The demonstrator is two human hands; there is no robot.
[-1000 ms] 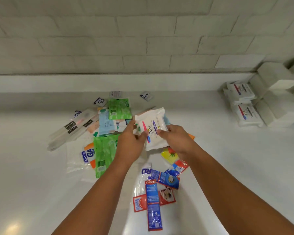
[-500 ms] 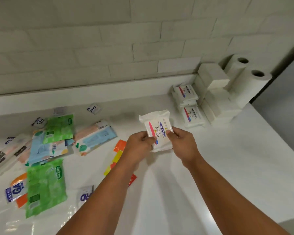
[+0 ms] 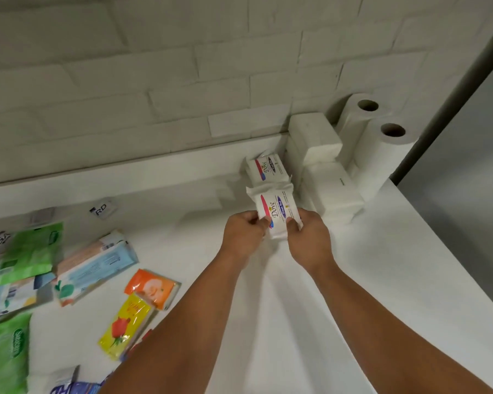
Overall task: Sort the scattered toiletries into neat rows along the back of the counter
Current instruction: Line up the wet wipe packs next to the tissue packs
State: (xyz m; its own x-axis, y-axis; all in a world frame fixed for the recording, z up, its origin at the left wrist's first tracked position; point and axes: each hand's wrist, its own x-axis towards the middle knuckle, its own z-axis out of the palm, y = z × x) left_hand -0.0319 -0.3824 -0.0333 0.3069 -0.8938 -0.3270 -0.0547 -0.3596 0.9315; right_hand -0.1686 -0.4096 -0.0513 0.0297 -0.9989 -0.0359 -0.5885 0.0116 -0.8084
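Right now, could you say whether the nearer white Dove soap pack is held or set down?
Held: left hand and right hand pinch the white Dove soap pack at its near corners. Contact below unclear.

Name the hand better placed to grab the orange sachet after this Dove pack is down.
Left, probably: both grip the Dove pack, but the left hand is nearer the orange sachet than the right hand.

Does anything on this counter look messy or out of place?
Yes: on the left, packets lie jumbled and overlapping at odd angles, such as the orange sachet against the yellow sachet. The Dove pack by the back wall sits tidy.
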